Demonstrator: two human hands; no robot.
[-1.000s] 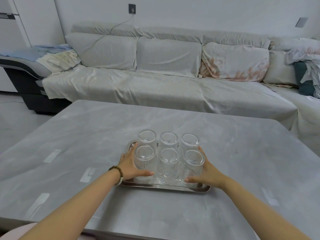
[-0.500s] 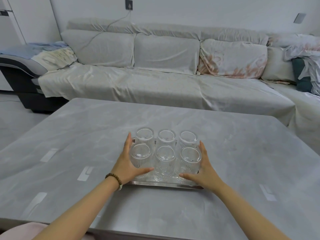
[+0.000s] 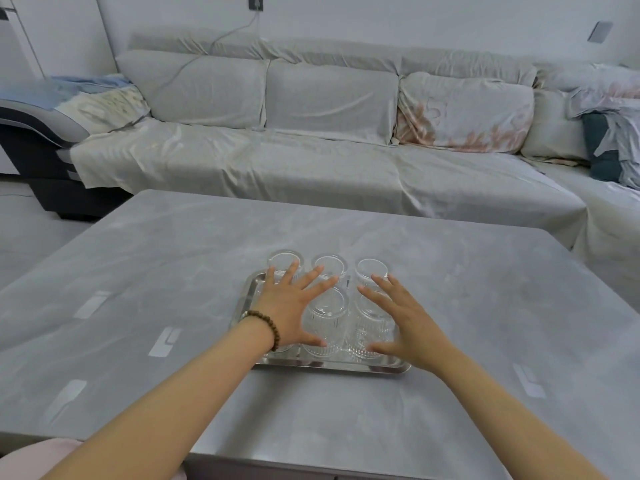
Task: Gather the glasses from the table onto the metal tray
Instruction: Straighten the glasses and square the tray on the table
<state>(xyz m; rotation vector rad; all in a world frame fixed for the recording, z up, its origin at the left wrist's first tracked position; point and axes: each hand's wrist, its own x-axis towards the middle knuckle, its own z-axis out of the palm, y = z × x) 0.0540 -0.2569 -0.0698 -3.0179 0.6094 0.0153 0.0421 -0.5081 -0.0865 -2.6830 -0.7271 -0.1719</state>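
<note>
Several clear ribbed glasses (image 3: 325, 323) stand in two rows on a metal tray (image 3: 332, 366) near the middle of the grey table. My left hand (image 3: 294, 306), with a bead bracelet at the wrist, hovers over the left glasses with fingers spread. Over the right glasses my right hand (image 3: 405, 323) is spread the same way. Neither hand grips anything. The front left glass is mostly hidden under my left hand.
The grey table (image 3: 485, 306) carries pale tape marks (image 3: 165, 342) on its left and right parts. Behind it runs a long sofa (image 3: 311, 161) under a grey cover, with cushions and cloths at both ends.
Both hands have left the sides of the glass group and risen above it, fingers spread. The glasses and tray stay where they were.
</note>
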